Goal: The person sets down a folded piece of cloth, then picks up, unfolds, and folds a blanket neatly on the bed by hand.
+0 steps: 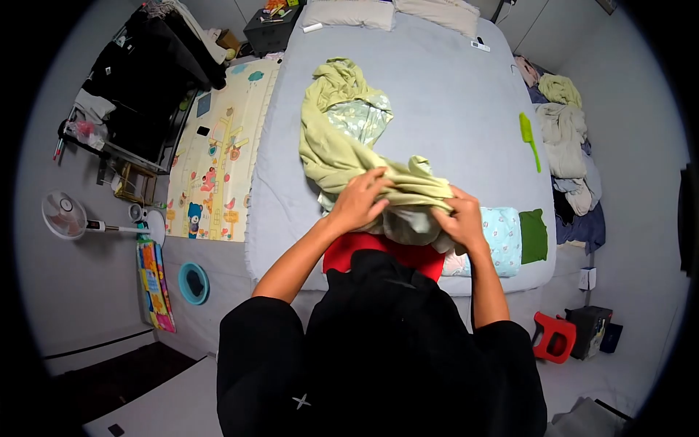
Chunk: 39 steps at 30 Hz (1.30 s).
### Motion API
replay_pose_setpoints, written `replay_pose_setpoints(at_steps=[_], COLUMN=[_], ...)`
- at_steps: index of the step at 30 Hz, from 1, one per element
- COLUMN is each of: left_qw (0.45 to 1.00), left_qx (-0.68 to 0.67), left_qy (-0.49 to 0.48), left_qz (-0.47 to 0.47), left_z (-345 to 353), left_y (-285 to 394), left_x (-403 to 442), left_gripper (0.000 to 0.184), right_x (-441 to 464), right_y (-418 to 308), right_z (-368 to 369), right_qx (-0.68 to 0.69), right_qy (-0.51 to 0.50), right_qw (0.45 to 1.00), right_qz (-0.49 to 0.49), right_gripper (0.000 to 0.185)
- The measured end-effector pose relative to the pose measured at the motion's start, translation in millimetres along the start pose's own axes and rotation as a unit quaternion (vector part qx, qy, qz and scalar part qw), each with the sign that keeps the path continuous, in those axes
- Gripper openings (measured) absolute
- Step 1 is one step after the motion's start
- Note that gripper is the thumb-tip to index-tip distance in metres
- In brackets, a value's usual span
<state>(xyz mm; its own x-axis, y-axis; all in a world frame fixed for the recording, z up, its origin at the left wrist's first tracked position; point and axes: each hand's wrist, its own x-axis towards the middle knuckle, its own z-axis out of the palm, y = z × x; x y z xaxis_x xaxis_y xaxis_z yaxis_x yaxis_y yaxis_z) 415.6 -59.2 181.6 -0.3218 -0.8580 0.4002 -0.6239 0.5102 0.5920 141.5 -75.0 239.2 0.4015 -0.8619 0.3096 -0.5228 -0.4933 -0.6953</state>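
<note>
A rumpled light green cloth (pixel 320 146) lies in a curve on the bed, with a patterned pale green part (pixel 357 116) showing inside its bend. My left hand (pixel 360 202) rests on the cloth near its lower end, fingers spread. At the cloth's right end, my right hand (pixel 462 218) grips the bunched fabric between thumb and fingers. A whitish part of the cloth (pixel 410 224) hangs between my hands, over a red item (pixel 349 251) at the bed's near edge.
Right of my right hand lie a folded light blue patterned cloth (pixel 501 240) and a dark green one (pixel 533 235). A bright green brush (pixel 526 132) is farther up the bed (pixel 451 95). Clothes (pixel 563 138) are piled beyond the right edge; a fan (pixel 65 215) stands left.
</note>
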Motion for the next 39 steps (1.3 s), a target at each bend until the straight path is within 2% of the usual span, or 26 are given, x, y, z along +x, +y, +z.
replay_pose_setpoints(at_steps=[2,4,5,8,9,12,13,14,16,18,20,21,22,23,24,25,27,28,29,30,32,35,38,39], left_qw=[0.995,0.979,0.975,0.953,0.945,0.921,0.925,0.901,0.89,0.885,0.878,0.876,0.831,0.779,0.721,0.645,0.44,0.372,0.354,0.292,0.274,0.332,0.32,0.344], left_qx=[0.031,0.069,0.074,0.142,0.142,0.131,0.093,0.059,-0.016,-0.069,-0.133,-0.158,-0.192,-0.225,-0.258,-0.387,-0.609,-0.689,-0.726,-0.748,-0.783,-0.793,-0.827,-0.82], left_qy=[0.044,-0.022,-0.04,-0.092,-0.079,-0.108,-0.02,0.005,0.139,0.206,0.264,0.227,0.264,0.299,0.331,0.265,0.115,0.126,0.092,0.109,0.1,0.075,0.209,0.259], left_qz=[-0.08,-0.189,-0.206,-0.252,-0.282,-0.351,-0.367,-0.43,-0.434,-0.412,-0.376,-0.394,-0.451,-0.503,-0.552,-0.603,-0.65,-0.608,-0.582,-0.586,-0.55,-0.505,-0.411,-0.379], left_z=[17.6,29.9,41.3,52.6,61.1,86.2,95.1,100.9,93.4,59.4,33.7,40.9,43.1,51.2,59.5,66.6,81.9,91.1,106.2,121.3,153.7,104.3,115.9,122.6], left_y=[-33.5,-53.2,-71.3,-81.8,-84.3,-104.3,-107.2,-115.0,-135.2,-137.4,-122.2,-146.4,-142.9,-135.1,-124.8,-114.3,-88.3,-75.7,-78.6,-85.0,-104.1,-45.0,-59.2,-69.6], left_x=[-7.0,-10.9,-14.2,-8.7,-6.5,1.4,1.9,7.0,27.5,62.9,86.7,86.3,86.3,86.3,84.2,78.3,61.7,57.5,45.0,31.1,4.9,21.8,16.6,11.2], left_gripper=[0.057,0.075,0.092,0.098,0.076,0.05,0.037,0.039,0.04,0.041,0.039,0.047,0.049,0.053,0.056,0.063,0.083,0.077,0.067,0.061,0.062,0.06,0.057,0.054], right_x=[-2.2,-10.9,-14.0,-20.6,-22.3,-31.3,-34.5,-36.9,-36.0,-35.7,-33.3,-32.0,-29.1,-25.5,-23.9,-22.4,-16.9,-16.4,-15.9,-15.3,-14.1,-20.0,-21.0,-20.4], right_y=[-3.0,-2.1,-7.4,-16.6,-17.6,-18.8,-16.7,-17.0,-18.4,-22.5,-25.4,-26.3,-26.3,-27.4,-26.9,-25.2,-27.6,-27.2,-25.0,-24.8,-24.6,-15.5,-19.9,-25.7], right_z=[-20.3,-38.6,-45.4,-55.7,-57.7,-61.4,-62.2,-62.9,-61.6,-60.7,-52.7,-47.6,-42.9,-37.5,-33.9,-31.3,-26.9,-24.5,-22.8,-20.8,-17.7,-11.8,-9.3,-10.9], right_qx=[0.056,0.074,0.072,0.075,0.078,0.108,0.11,0.12,0.142,0.168,0.236,0.288,0.338,0.323,0.32,0.315,0.315,0.308,0.301,0.293,0.319,0.325,0.343,0.35], right_qy=[0.058,0.068,0.061,0.058,0.062,0.07,0.07,0.073,0.083,0.081,0.098,0.118,0.137,0.149,0.138,0.127,0.109,0.102,0.097,0.091,0.09,0.079,0.083,0.086], right_qw=[0.997,0.995,0.994,0.993,0.992,0.988,0.988,0.986,0.982,0.974,0.954,0.934,0.912,0.919,0.921,0.924,0.925,0.928,0.932,0.935,0.925,0.923,0.912,0.908], right_qz=[0.014,0.028,0.048,0.076,0.081,0.08,0.08,0.086,0.096,0.127,0.158,0.175,0.188,0.171,0.173,0.174,0.18,0.18,0.18,0.18,0.184,0.192,0.21,0.215], right_gripper=[0.017,0.017,0.017,0.018,0.019,0.018,0.019,0.019,0.018,0.018,0.023,0.027,0.032,0.042,0.041,0.041,0.041,0.041,0.041,0.041,0.041,0.042,0.043,0.043])
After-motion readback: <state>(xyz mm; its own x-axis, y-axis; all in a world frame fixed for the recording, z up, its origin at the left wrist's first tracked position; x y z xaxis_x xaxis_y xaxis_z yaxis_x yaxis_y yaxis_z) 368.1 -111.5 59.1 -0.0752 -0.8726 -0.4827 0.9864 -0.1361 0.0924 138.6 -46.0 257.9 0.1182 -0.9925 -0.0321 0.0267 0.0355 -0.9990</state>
